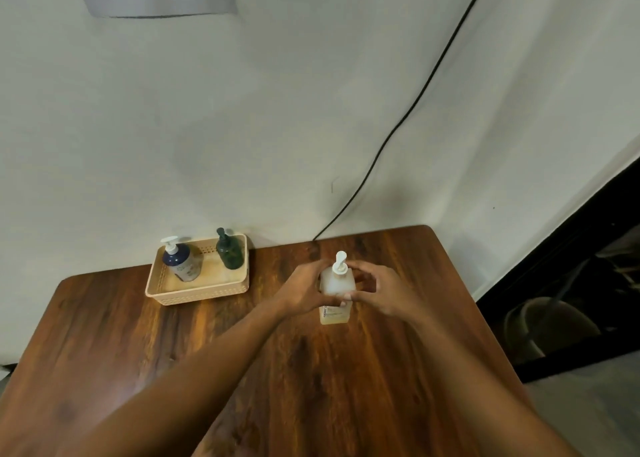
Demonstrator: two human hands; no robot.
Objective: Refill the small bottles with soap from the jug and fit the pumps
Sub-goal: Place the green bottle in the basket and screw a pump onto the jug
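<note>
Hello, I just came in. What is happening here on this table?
A person holds a clear bottle with both hands on a wooden table. The left hand grips its side; the right hand is around its top, by the white pump. Two more bottles, a blue one and a green one, stand with pumps on in a beige tray to the left. No jug is visible.

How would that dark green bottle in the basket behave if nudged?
The green bottle looks tall with a narrow pump top, so it would probably tip rather than slide. The basket wall beside it may catch it. Its rounded body suggests it could roll once down.
</note>
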